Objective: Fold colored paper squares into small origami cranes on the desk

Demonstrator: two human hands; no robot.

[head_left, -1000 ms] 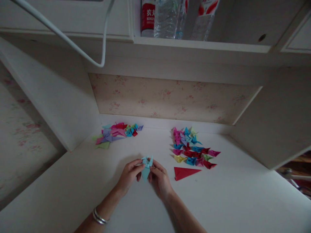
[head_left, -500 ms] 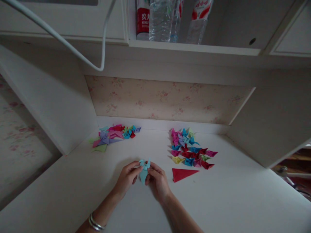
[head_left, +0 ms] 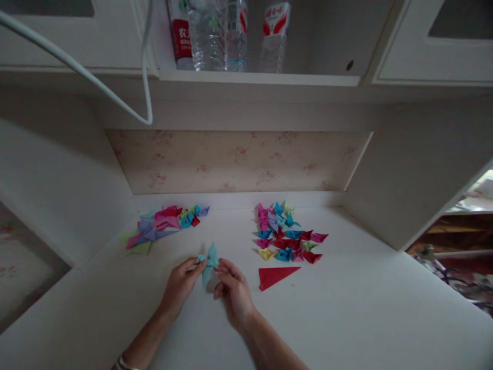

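A light blue folded paper crane [head_left: 211, 259] is held up a little above the white tabletop, one pointed wing standing up and the other pointing down. My left hand [head_left: 177, 285] pinches its left side between thumb and fingers. At its right side, the curled fingers of my right hand [head_left: 235, 290] grip the edge by the fingertips. To the right of that hand lies a flat red folded paper triangle [head_left: 277, 276]. Farther back on the right, several small folded paper cranes [head_left: 285, 254] in many colours lie in close rows.
At the back left is a pile of coloured folded papers [head_left: 148, 230]. A white cable [head_left: 96, 85] hangs down at upper left. Plastic bottles [head_left: 210, 38] stand in the open cabinet overhead. Side panels [head_left: 408, 169] bound the white tabletop [head_left: 346, 318].
The light blue crane's wings have been spread, one now pointing up and one down. My right hand has shifted its hold to the crane's right edge. The head view has turned slightly right.
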